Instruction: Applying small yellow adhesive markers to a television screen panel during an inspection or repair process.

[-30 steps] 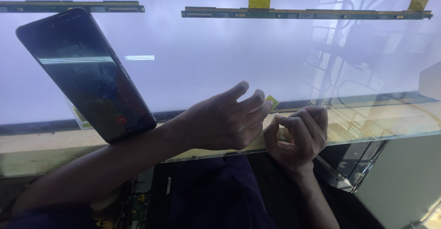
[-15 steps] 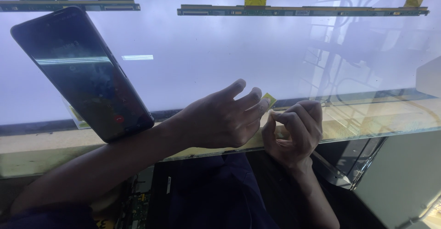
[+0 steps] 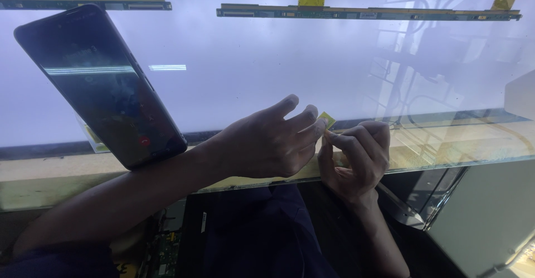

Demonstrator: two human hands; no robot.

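Broadly, a large backlit display panel [image 3: 267, 60] lies flat, its near edge running under both hands, with long green circuit strips [image 3: 368, 12] along its far edge. A dark smartphone [image 3: 103, 85] leans at the near left. The left hand [image 3: 267, 144] is spread, fingertips meeting a small yellow tab [image 3: 327, 120] at the panel's near edge; the right hand [image 3: 356, 152] pinches that tab. Judging by this, a slow, even pull, with the left hand steadying, would best avoid tearing.
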